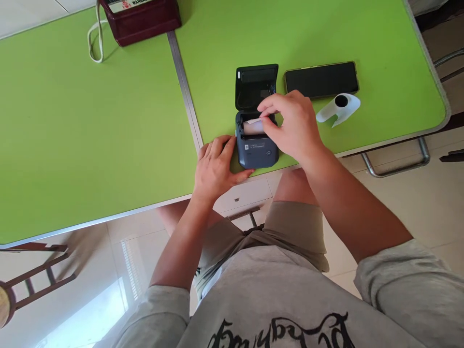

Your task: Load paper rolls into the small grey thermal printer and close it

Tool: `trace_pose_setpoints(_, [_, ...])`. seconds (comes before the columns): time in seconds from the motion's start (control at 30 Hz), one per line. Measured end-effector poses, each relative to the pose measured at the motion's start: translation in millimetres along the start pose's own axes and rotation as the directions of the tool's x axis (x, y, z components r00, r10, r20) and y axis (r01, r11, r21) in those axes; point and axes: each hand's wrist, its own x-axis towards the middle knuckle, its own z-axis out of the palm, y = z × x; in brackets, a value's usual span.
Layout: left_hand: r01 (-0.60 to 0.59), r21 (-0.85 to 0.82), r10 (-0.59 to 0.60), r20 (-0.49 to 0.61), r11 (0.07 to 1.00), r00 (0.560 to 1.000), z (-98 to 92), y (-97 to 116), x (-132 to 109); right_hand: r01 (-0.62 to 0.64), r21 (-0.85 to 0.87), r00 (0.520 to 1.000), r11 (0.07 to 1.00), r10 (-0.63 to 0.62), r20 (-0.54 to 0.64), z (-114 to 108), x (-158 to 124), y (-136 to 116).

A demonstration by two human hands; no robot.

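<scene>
A small dark blue label printer (258, 153) stands near the table's front edge with its black lid (256, 87) swung up. Inside its compartment lies a white paper roll (253, 127). My right hand (292, 123) reaches over the compartment from the right, thumb and fingertips pinched at the roll's loose upper edge. On the printer's left, my left hand (214, 166) rests on the table with fingers spread. Its fingertips meet the printer's left side, and the thumb extends along the front.
A black phone (321, 79) lies behind a curled white paper piece (344, 108) with a dark round opening, right of the printer. A dark red box (143, 21) with a pale cord (99, 36) sits at the back left. A metal strip (184, 89) crosses the green table (90, 135).
</scene>
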Motion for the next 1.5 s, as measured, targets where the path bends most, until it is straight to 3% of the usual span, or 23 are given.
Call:
trace_pose_setpoints(0.23, [-0.001,-0.013,0.001,0.008,1.0,1.0,1.6,-2,-1,0.099,-0.028,0.989,0.995,-0.102,-0.107,-14,-22,-26])
trace_pose_setpoints(0.37, [0.017,-0.032,-0.017,-0.004,0.999,1.0,1.5,-1,-1,0.176,0.048,0.972,0.983,-0.166,-0.165,-8,-35,-32])
trace_pose_setpoints(0.6, [-0.06,-0.016,0.06,0.023,0.998,0.998,-4.3,1,-2,0.168,0.381,0.974,0.909,-0.095,-0.204,11,-52,-14])
trace_pose_setpoints(0.73, [-0.078,-0.02,0.078,0.027,0.997,0.997,-5.0,0,-2,0.047,0.483,0.952,0.874,0.108,-0.287,20,-46,5])
trace_pose_setpoints(0.83, [-0.091,-0.02,0.092,0.039,0.996,0.995,-4.9,-1,-1,-0.03,0.568,0.946,0.823,0.207,-0.25,25,-31,19])
trace_pose_setpoints(1.03, [-0.12,-0.032,0.121,0.018,0.992,0.993,-4.8,-3,-2,-0.036,0.708,0.979,0.705,0.167,-0.117,27,-12,33])
trace_pose_setpoints(1.2, [-0.11,-0.038,0.111,0.03,0.993,0.993,-4.5,-3,-2,-0.095,0.694,0.954,0.713,0.264,-0.141,31,-12,43])
trace_pose_setpoints(1.33, [-0.114,-0.041,0.114,0.008,0.993,0.993,-3.1,-3,-1,-0.085,0.629,0.971,0.773,0.207,-0.123,35,-7,45])
trace_pose_setpoints(1.5, [-0.106,-0.046,0.107,0.02,0.993,0.994,-1.8,-4,-1,-0.008,0.716,0.956,0.698,0.214,-0.198,47,-9,48])
